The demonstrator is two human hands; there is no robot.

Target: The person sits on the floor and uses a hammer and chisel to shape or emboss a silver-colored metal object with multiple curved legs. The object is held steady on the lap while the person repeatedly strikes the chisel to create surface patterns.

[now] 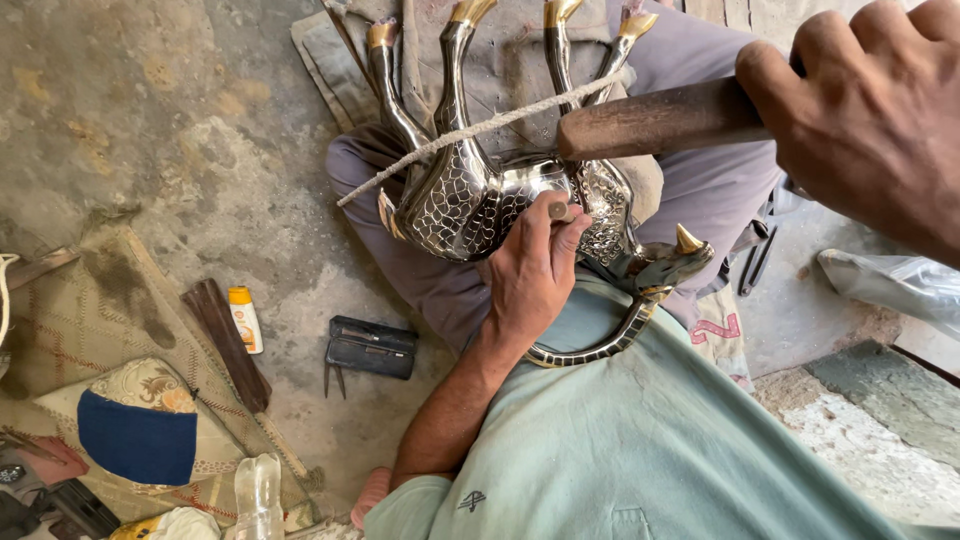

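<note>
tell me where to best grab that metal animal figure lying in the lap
Probably by the legs: the figure lies upside down across the lap, four slim legs sticking up and away, free on all sides. Come from the far side, above the knees. The body is crowded: the left hand holds a punch to it and the right hand holds a hammer handle over it.

Silver metal animal figure upside-down on lap (legs up).
</note>
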